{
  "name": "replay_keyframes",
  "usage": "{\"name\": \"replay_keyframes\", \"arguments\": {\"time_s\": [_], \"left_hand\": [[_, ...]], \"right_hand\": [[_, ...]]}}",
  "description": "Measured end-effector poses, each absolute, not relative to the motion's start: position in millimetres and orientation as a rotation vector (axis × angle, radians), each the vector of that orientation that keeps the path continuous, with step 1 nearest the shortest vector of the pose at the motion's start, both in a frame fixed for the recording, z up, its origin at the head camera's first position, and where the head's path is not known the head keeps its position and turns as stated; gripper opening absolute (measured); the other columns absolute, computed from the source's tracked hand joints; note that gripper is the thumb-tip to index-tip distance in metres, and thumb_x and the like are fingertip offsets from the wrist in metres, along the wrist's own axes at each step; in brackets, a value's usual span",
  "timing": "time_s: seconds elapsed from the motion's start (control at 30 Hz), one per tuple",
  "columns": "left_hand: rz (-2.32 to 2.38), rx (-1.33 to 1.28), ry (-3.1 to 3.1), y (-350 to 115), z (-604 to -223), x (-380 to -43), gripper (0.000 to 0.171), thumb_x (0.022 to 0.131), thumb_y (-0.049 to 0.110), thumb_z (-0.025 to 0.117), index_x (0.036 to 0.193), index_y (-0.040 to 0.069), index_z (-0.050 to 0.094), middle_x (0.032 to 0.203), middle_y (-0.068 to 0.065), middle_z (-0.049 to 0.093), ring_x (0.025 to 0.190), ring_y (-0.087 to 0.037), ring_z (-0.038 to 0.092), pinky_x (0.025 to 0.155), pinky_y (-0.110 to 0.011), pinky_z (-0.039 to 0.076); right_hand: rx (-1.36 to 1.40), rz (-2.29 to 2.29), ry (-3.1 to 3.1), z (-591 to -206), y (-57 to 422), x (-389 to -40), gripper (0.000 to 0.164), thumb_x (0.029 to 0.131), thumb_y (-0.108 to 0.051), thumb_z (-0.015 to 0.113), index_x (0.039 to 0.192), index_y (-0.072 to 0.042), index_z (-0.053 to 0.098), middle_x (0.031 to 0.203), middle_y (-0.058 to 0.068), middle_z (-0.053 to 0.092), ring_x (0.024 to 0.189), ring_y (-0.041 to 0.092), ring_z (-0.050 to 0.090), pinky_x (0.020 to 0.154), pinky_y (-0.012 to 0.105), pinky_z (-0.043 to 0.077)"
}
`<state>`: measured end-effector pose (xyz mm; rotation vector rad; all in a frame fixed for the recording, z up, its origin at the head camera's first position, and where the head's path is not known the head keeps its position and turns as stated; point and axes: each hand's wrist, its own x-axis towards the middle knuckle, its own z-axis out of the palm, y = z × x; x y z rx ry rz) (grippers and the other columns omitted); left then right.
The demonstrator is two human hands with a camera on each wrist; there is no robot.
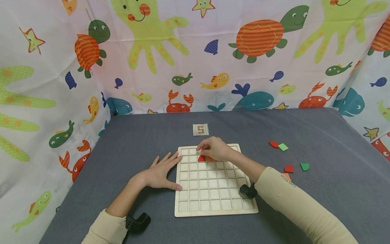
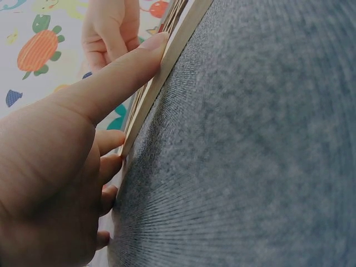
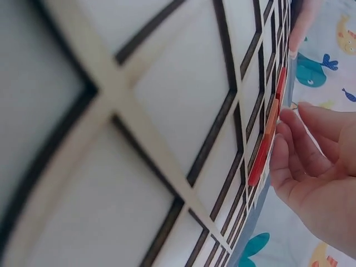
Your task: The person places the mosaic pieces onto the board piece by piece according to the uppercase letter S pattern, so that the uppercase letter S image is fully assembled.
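A pale wooden grid board (image 1: 212,194) lies on the grey table. My left hand (image 1: 158,173) is spread along its left side, thumb and fingertips touching the edge; the left wrist view shows the thumb (image 2: 130,69) across the rim. Over the board's far rows is my right hand (image 1: 217,149), fingers bent and pointing down. No piece shows between its fingertips. Just beneath it, a red curved piece (image 1: 201,158) and an orange piece (image 1: 210,158) sit in the grid. In the right wrist view, another red piece (image 3: 259,161) is in the same row, beside the orange one.
Behind the board lies a small pattern card (image 1: 200,129). Loose pieces lie to the right: red (image 1: 273,144), light green (image 1: 283,147), another red (image 1: 289,168), green (image 1: 304,166) and orange (image 1: 286,176), partly behind the right sleeve. A printed curtain (image 1: 195,91) stands behind the table.
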<state>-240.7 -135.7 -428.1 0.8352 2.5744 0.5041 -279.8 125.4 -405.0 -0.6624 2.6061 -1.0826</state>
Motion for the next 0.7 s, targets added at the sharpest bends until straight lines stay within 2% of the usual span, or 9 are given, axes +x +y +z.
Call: {"name": "replay_keyframes", "arguments": {"time_s": [0.27,0.43,0.7], "left_hand": [[0.524,0.853,2.567,-136,-426,-240,0.11,0.073,0.064,0.07,0.154,0.014,0.016,0.159,-0.005,0.005,0.144,-0.031,-0.001,0.106,-0.062,-0.005],[0.533,0.862,2.566,-137,-425,-239,0.109,0.074,0.063,0.071,0.154,0.013,0.016,0.159,-0.006,0.005,0.144,-0.032,-0.001,0.106,-0.063,-0.004],[0.528,0.869,2.572,-136,-426,-240,0.109,0.074,0.063,0.071,0.154,0.013,0.016,0.159,-0.006,0.006,0.144,-0.031,-0.001,0.106,-0.062,-0.004]], "right_hand": [[-0.528,-1.291,2.47,-394,143,-281,0.024,0.096,-0.015,0.059,0.114,0.0,0.067,0.103,0.011,0.067,0.091,0.024,0.062,0.074,0.033,0.051],[-0.449,-1.394,2.363,-393,156,-283,0.029,0.098,-0.019,0.057,0.118,0.001,0.065,0.104,0.018,0.066,0.091,0.027,0.062,0.077,0.037,0.052],[-0.354,-1.468,2.261,-392,184,-283,0.037,0.1,-0.023,0.052,0.127,0.002,0.058,0.108,0.02,0.064,0.096,0.031,0.06,0.084,0.042,0.049]]}}
